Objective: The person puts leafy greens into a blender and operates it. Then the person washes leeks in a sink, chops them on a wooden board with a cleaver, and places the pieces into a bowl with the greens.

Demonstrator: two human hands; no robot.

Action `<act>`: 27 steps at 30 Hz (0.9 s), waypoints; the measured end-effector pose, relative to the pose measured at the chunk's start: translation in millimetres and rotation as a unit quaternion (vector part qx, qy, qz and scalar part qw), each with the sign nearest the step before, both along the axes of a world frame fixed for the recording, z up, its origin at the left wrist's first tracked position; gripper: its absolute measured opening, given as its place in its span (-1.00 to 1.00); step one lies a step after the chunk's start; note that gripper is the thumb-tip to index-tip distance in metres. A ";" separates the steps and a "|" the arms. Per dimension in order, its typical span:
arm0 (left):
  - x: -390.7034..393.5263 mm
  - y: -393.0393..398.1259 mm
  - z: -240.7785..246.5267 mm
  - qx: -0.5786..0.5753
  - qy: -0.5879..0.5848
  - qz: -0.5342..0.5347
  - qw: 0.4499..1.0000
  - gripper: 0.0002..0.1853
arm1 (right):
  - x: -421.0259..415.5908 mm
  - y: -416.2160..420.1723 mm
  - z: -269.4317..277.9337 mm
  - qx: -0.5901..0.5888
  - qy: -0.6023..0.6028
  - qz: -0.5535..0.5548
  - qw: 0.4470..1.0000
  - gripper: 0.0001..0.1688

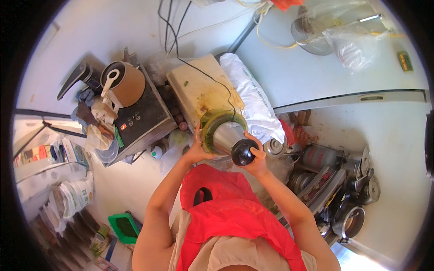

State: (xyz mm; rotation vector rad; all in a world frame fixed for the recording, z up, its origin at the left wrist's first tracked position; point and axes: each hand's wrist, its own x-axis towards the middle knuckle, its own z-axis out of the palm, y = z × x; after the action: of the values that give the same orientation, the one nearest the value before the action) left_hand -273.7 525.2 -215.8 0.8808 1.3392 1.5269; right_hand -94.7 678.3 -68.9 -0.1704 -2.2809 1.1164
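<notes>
A food chopper's motor unit (226,136), silver and conical with a black domed end (242,153), sits over a clear bowl (207,139) smeared with green residue. Against the bowl's left side, my left hand (196,149) grips the wall with fingers around it. My right hand (255,161) clasps the black end of the motor unit, its fingers wrapped over the side. From the unit a black power cord (218,80) runs up towards the wall. Just behind the bowl lies a stained cream-coloured box lid or board (203,89). What the bowl contains is mostly hidden by the motor unit.
A white plastic sack (249,89) lies right of the cream surface. At left, a black-topped appliance (145,127) with a lit red indicator carries a brown container (130,86) and cloths. Pots (349,222) and a stove (318,193) stand at right; a green basket (123,228) sits lower left.
</notes>
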 end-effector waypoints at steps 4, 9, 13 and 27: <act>2.2 6.3 44.2 -0.013 -0.089 -0.002 0.996 0.57 | 8.1 2.0 -18.6 -0.056 0.061 0.004 0.997 -0.23; -4.1 -4.9 29.6 -0.131 -0.131 -0.046 0.982 0.54 | 2.2 6.2 -13.6 -0.021 0.031 0.002 0.999 -0.31; -9.3 -14.4 34.4 -0.172 -0.244 -0.027 0.954 0.19 | -23.2 3.3 9.6 0.014 -0.013 -0.030 0.999 -0.32; -38.9 -18.5 33.9 -0.007 -0.500 0.065 0.864 -0.32 | -112.7 -53.2 39.2 0.221 -0.022 -0.090 0.971 -0.57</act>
State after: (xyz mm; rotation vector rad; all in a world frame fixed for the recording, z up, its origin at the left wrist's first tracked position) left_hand -312.6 506.7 -181.9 -0.0899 0.6237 1.6921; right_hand -207.4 625.0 -29.8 -0.2193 -2.4342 0.5001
